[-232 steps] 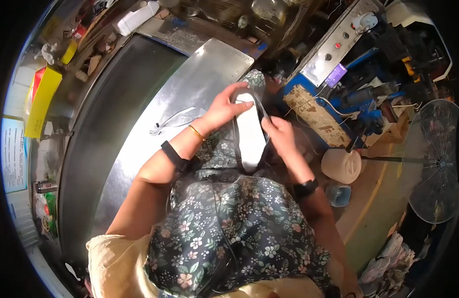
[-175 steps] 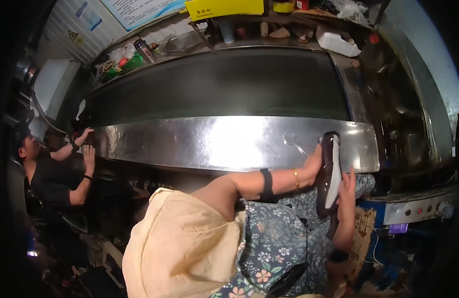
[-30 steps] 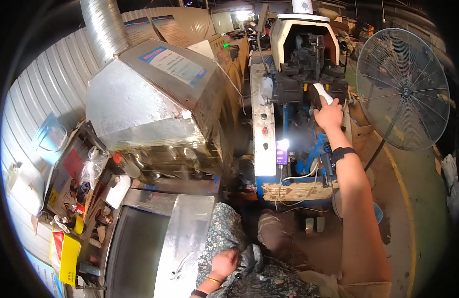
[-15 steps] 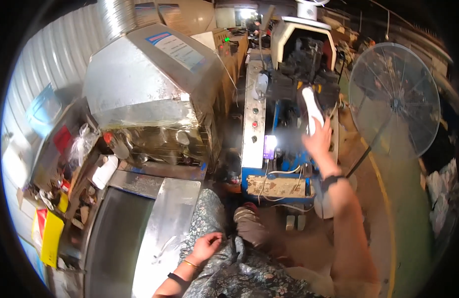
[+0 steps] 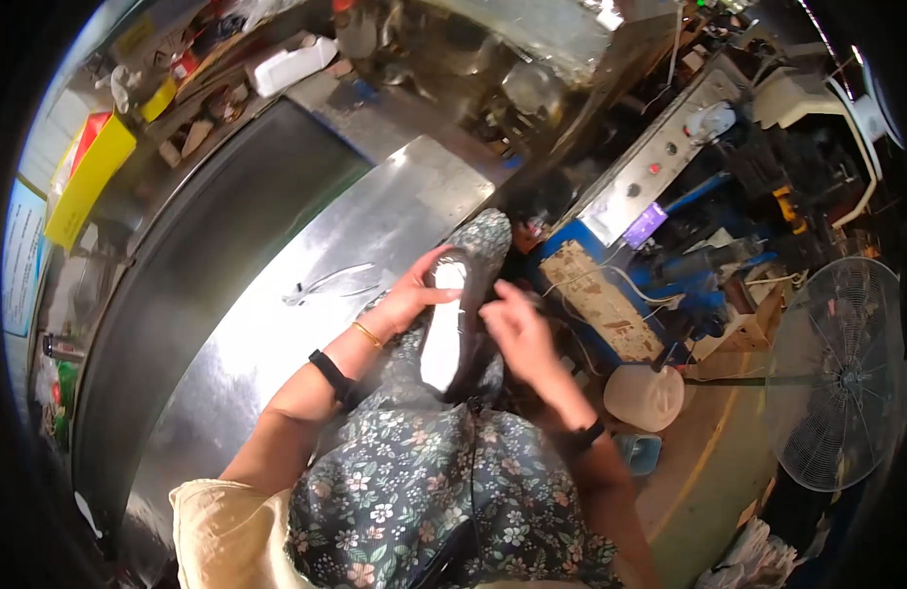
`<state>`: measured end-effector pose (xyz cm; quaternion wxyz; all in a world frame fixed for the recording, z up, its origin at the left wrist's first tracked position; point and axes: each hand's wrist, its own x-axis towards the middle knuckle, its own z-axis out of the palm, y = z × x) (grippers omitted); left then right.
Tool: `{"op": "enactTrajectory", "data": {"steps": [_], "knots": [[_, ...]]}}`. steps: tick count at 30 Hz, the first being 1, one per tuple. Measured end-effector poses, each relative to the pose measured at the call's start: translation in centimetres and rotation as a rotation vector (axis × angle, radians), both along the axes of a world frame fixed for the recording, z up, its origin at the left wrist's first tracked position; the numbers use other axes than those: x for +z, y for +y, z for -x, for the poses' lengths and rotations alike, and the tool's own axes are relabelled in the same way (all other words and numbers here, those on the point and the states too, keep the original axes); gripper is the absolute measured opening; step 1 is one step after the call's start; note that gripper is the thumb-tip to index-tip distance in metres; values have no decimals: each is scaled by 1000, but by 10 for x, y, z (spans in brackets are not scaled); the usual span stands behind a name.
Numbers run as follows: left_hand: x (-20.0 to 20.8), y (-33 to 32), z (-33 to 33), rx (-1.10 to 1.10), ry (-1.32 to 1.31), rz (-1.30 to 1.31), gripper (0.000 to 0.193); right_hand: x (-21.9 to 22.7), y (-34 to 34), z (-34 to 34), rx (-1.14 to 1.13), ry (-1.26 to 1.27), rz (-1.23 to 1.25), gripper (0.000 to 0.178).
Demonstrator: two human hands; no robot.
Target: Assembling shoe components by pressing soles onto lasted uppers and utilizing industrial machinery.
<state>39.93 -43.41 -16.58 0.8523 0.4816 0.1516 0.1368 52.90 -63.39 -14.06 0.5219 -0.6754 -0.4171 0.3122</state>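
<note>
A shoe [image 5: 444,339] with a dark upper lies over my lap, its long white underside turned up. My left hand [image 5: 414,297] is closed around its left side near the far end, the thumb pressed on the white surface. My right hand [image 5: 520,334] is just right of the shoe with its fingers curled in. What those fingers hold, if anything, is hidden. Under the shoe is a flowered apron [image 5: 395,491]. A slim metal hand tool [image 5: 331,285] with two handles lies on the shiny metal tabletop [image 5: 228,363] to the left.
A dark belt [image 5: 208,236] runs beyond the tabletop. At right stands a blue machine [image 5: 581,245] with a control strip [image 5: 660,162] and loose cables. A round caged fan [image 5: 841,378] and a whitish plastic container [image 5: 645,397] stand farther right. A yellow box [image 5: 90,177] is at left.
The shoe has come from the machine at right to my lap. My left hand has risen from the lap and taken hold of it; my right hand has drawn back. The view has turned left and down.
</note>
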Motion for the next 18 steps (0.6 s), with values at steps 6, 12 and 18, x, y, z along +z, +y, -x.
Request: {"op": "enactTrajectory", "data": {"steps": [6, 12, 18], "knots": [[-20, -2, -8, 0, 92, -255, 80, -17, 79, -45, 118, 704, 76, 51], [-33, -1, -1, 33, 124, -437, 83, -11, 91, -34, 167, 84, 182, 41], [-30, -3, -11, 62, 117, -518, 87, -6, 90, -11, -48, -252, 196, 34]]}}
